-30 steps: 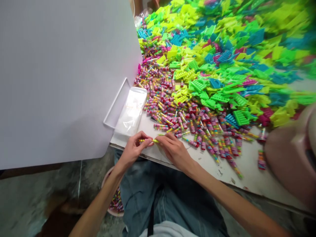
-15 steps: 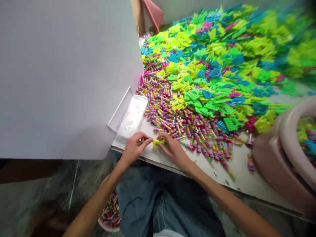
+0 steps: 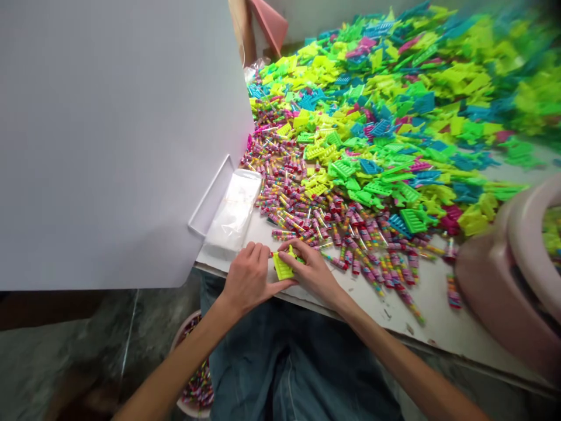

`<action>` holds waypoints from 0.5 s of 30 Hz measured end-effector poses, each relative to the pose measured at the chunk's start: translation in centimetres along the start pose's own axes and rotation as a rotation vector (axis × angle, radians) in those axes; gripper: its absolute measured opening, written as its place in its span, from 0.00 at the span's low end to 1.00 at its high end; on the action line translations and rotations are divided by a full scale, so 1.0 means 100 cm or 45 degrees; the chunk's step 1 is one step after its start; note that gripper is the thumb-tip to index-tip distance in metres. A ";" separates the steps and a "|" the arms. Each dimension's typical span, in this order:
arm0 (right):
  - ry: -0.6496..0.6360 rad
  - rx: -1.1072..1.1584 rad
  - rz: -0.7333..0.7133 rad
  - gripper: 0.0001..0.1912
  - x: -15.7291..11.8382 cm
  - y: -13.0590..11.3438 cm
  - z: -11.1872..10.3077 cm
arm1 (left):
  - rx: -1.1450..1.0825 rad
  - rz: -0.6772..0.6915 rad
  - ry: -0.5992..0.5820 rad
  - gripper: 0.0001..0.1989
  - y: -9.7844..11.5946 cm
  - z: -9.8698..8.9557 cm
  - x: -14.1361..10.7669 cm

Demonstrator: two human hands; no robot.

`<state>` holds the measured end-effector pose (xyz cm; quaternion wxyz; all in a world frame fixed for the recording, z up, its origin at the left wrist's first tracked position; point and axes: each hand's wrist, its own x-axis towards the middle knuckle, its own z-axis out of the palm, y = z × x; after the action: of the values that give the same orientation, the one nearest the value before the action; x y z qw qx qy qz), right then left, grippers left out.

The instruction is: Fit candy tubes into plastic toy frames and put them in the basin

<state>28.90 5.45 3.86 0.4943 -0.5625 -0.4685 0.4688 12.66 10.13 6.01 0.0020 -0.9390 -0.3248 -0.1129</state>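
A small yellow plastic piece [image 3: 284, 266] with ridges is between my two hands, just above the table's front edge. My right hand [image 3: 312, 270] pinches it from the right. My left hand [image 3: 249, 275] has its fingers curled at the piece's left side, with the thumb reaching under its lower edge; a bit of red shows by those fingertips, and whether they grip it is hidden. Behind my hands lie many candy-filled tubes [image 3: 315, 225] with purple labels. Left of them is a stack of clear plastic bags [image 3: 234, 210].
A large heap of green, yellow, blue and pink plastic pieces [image 3: 385, 117] covers the table's back. A pink container [image 3: 491, 280] stands at the right. A big pale panel [image 3: 109, 140] fills the left. Below, a tub [image 3: 179, 336] holds more tubes.
The yellow piece has turned so its ridged flat face shows. My left hand has rolled over, its back now upward and its thumb stretched below the piece.
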 end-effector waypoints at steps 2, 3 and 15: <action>-0.009 0.045 0.005 0.08 -0.001 0.002 0.000 | -0.036 0.015 0.012 0.27 -0.001 0.001 0.001; -0.010 0.076 0.003 0.08 -0.001 0.004 0.000 | -0.069 0.018 0.020 0.25 -0.001 0.001 0.001; -0.027 0.188 0.037 0.09 -0.002 0.007 -0.003 | -0.238 0.035 0.009 0.15 0.000 -0.002 0.002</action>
<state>29.26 5.18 3.22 0.5225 -0.5263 -0.4298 0.5151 12.79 10.23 6.26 -0.0831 -0.9391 -0.2998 -0.1460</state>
